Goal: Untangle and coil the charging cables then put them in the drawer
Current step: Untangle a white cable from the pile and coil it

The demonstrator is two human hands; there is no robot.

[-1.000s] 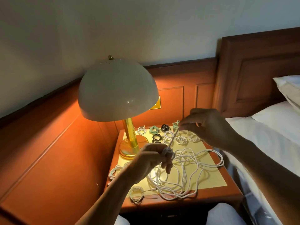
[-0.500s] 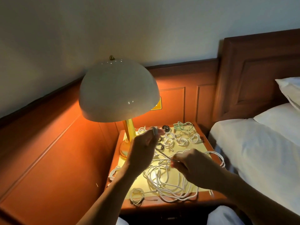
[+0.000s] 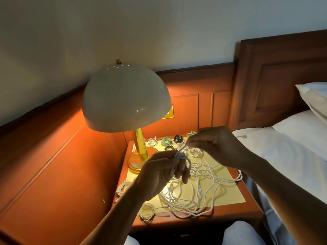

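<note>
Lamp [image 3: 126,98]: standing lit at the left rear of the nightstand [image 3: 230,215], with its base just beside the working hands.
Edge coils [image 3: 146,211]: wound white bundles are lying along the nightstand's left and front-left margin, at the border of the yellow mat [image 3: 228,193].
Left hand [image 3: 159,172]: fingers are curling round the white cable [image 3: 194,195], gripping a small started coil above the mat.
White cable: the bulk is lying loose in overlapping loops across the mat, and one strand is running taut between the two hands.
Rear coils [image 3: 166,140]: finished white, green and dark bundles are sitting in rows at the back.
Right hand [image 3: 215,144]: fingertips are pinching the taut strand, raised over the rear coils.
Bed [image 3: 283,156]: lying just right of the nightstand, with one cable loop reaching that edge.
Drawer: not showing, so open or shut cannot be told.
Risk: the loose loops are crossing one another, so a hard pull is likely to cinch a knot. The trailing slack could drag the rear coils or slide off the right edge.
Change: half a second ago the right hand was low at the tangle and the left hand was raised. The right is now lifting the strand up and back while the left is sitting lower.
</note>
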